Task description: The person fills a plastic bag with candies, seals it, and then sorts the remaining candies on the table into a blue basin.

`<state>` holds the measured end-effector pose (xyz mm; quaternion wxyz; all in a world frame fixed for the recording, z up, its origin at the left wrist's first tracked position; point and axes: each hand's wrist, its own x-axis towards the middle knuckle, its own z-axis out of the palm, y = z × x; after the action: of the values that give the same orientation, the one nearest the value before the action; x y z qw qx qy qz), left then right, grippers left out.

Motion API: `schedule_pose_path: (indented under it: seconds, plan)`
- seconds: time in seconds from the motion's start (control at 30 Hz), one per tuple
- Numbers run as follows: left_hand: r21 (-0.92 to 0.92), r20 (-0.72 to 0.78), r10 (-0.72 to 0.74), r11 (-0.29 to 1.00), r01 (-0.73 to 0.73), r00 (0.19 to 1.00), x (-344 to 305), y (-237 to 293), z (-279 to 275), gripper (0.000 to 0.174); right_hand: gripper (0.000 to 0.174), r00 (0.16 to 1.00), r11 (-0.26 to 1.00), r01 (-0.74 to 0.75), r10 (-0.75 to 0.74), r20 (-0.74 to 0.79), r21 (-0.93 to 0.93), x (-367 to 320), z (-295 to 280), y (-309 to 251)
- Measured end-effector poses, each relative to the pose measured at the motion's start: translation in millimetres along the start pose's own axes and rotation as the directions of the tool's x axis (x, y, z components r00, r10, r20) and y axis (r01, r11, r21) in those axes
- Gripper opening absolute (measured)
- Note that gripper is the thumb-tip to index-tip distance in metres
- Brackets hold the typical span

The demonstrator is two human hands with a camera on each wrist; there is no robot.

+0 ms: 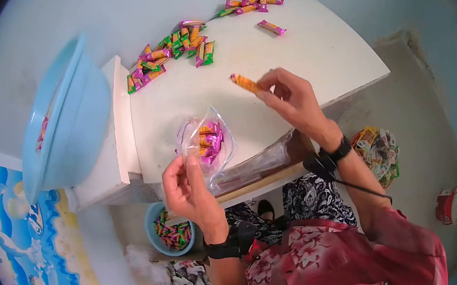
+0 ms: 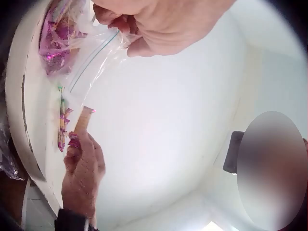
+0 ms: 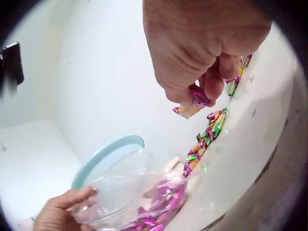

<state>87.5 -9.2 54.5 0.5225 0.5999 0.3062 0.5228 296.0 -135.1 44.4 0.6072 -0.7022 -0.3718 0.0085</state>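
Observation:
My left hand (image 1: 194, 196) pinches the edge of a clear zip bag (image 1: 228, 149) that stands on the white tabletop, its mouth spread. Several small purple-and-orange wrapped snack bars (image 1: 210, 140) lie inside the bag. Above the table, to the right of the bag, my right hand (image 1: 295, 102) holds one wrapped snack bar (image 1: 245, 83) by its end between thumb and fingers. In the right wrist view this bar (image 3: 188, 111) shows below the curled fingers. The left wrist view shows the zip strip of the bag (image 2: 94, 60) close under the left hand.
Piles of green and purple wrapped bars (image 1: 183, 39) lie along the table's back edge, with a single bar (image 1: 272, 27) nearer. A blue basin (image 1: 72, 117) leans at the left. An open drawer (image 1: 255, 168) with plastic sits in front; below are a bowl of sweets (image 1: 148, 225) and a red tub (image 1: 450, 205).

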Motion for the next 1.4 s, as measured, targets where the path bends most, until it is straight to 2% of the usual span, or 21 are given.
schedule_pose_path:
  seconds: [0.1, 0.2, 0.3, 0.43, 0.57, 0.77, 0.87, 1.0, 1.13, 1.37, 1.4]
  plan:
    - [0.021, 0.041, 0.078, 0.997, -0.079, 0.996, 1, -4, 5, 0.014, 0.016, 0.991, 0.994, 0.089, -0.095, 0.095, 0.062, -29, -13, -28]
    - [0.059, 0.046, 0.097, 0.993, -0.1, 0.994, -1, -4, 8, 0.014, 0.017, 0.964, 0.966, 0.241, -0.25, 0.096, 0.092, -40, -5, -38]
    - [0.076, 0.053, 0.112, 0.99, -0.116, 0.992, -3, -3, 8, 0.014, 0.019, 0.937, 0.942, 0.333, -0.327, 0.122, -0.036, -40, 9, -39]
    - [0.097, 0.053, 0.091, 0.991, -0.096, 0.994, -3, -7, 2, 0.02, 0.022, 0.917, 0.902, 0.385, -0.35, 0.193, -0.193, -39, 31, -52]
    - [0.13, 0.048, 0.097, 0.986, -0.103, 0.994, -5, -6, -1, 0.02, 0.014, 0.92, 0.872, 0.383, -0.33, 0.211, -0.306, -34, 60, -52]
    - [0.075, 0.037, 0.114, 0.99, -0.116, 0.993, -2, -3, -3, 0.019, 0.015, 0.923, 0.843, 0.363, -0.265, 0.28, -0.397, -31, 69, -55]
    - [0.08, 0.047, 0.119, 0.989, -0.123, 0.992, -6, -5, -2, 0.019, 0.017, 0.92, 0.848, 0.375, -0.292, 0.26, -0.375, -29, 81, -49]
    - [0.088, 0.072, 0.135, 0.986, -0.141, 0.988, -15, -3, 5, 0.014, 0.016, 0.935, 0.904, 0.319, -0.252, 0.248, -0.284, -22, 101, -43]
    - [0.06, 0.074, 0.097, 0.993, -0.101, 0.993, -13, -6, -2, 0.015, 0.017, 0.94, 0.914, 0.309, -0.252, 0.229, -0.262, -29, 110, -35]
    - [0.072, 0.122, 0.093, 0.992, -0.102, 0.988, -18, -7, -2, 0.017, 0.022, 0.921, 0.824, 0.388, -0.328, 0.21, -0.412, -47, 117, -35]
    - [0.082, 0.131, 0.09, 0.991, -0.101, 0.987, -19, -7, -4, 0.017, 0.019, 0.918, 0.846, 0.393, -0.336, 0.211, -0.361, -46, 113, -36]
